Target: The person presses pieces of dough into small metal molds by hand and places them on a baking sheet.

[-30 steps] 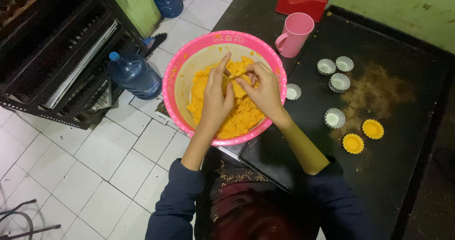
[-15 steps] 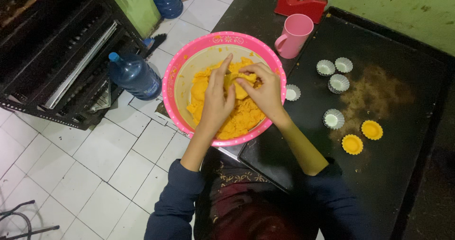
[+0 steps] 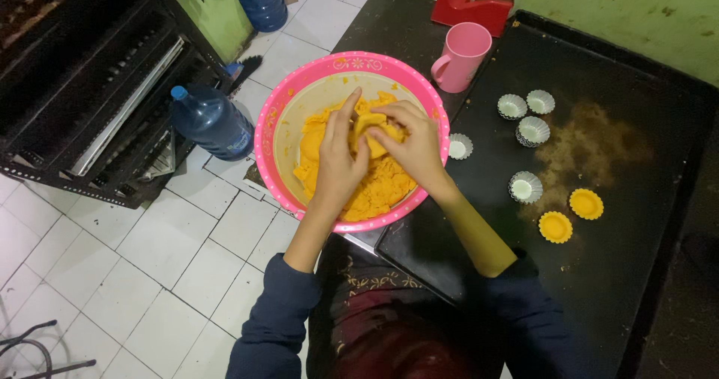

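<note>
Your left hand and right hand pinch one lump of orange dough inside the pink bowl. Two filled moulds are done; five foil cups remain unfilled.

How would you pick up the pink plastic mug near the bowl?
Probably by its loop handle. The pink plastic mug stands upright on the dark tray, its handle sticking out towards the pink bowl. Come from that side and curl fingers through the loop; the red tape dispenser crowds the far side.
</note>
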